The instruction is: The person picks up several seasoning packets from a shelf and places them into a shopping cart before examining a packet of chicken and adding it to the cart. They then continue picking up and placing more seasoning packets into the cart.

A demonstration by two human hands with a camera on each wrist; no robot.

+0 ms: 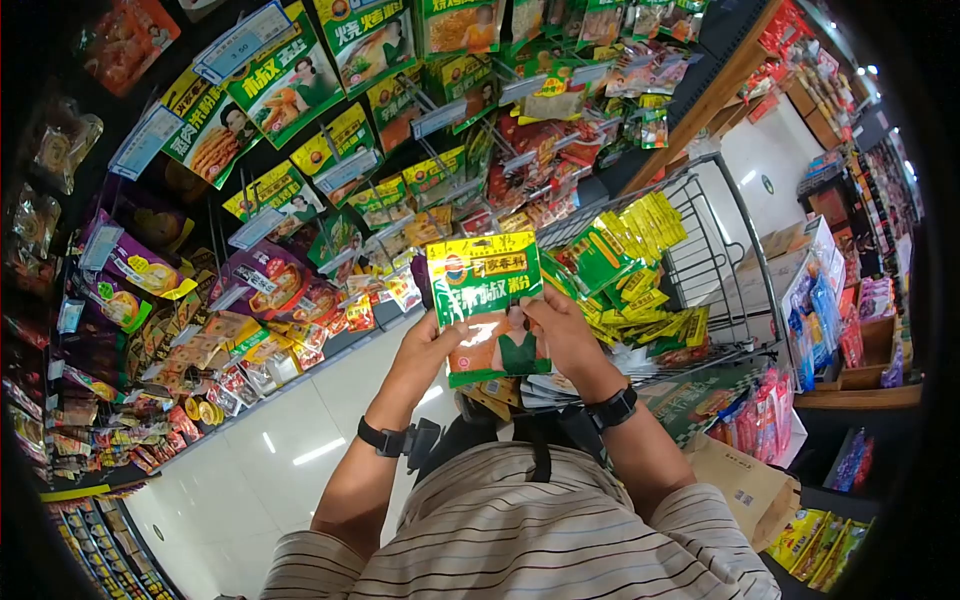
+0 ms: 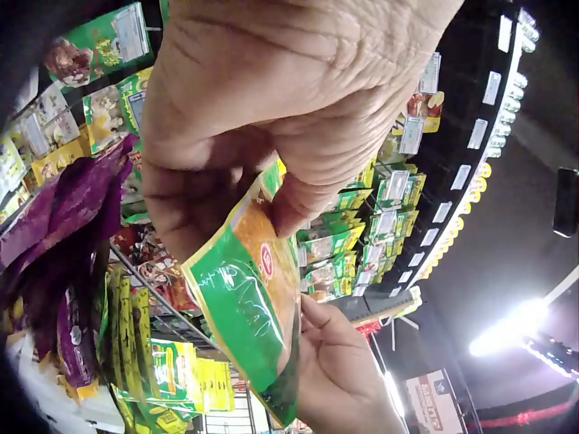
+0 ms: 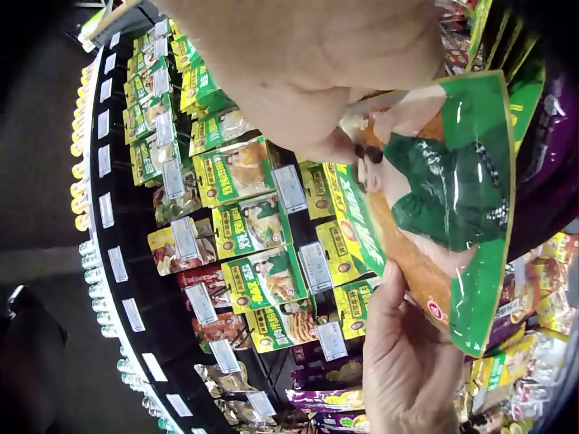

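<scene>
A green and yellow seasoning powder packet [image 1: 487,300] stands upright before the person's chest, its printed front facing the head camera. The left hand [image 1: 425,352] pinches its left edge, thumb on the front. At the opposite edge, the right hand [image 1: 570,338] grips it, also with the thumb in front. Seen from the left wrist, the packet [image 2: 240,298] is slightly bent beneath the left hand. Its orange powder shows through a window in the right wrist view, beside a printed figure in green. A sliver of purple packaging [image 1: 421,275] shows behind the packet's left edge.
A wire shopping cart [image 1: 722,235] holds many yellow and green packets [image 1: 625,260] just beyond the hands. Hanging seasoning packets [image 1: 290,85] with price tags fill the shelf at left and ahead. A brown paper bag [image 1: 745,490] is at the right, near the elbow.
</scene>
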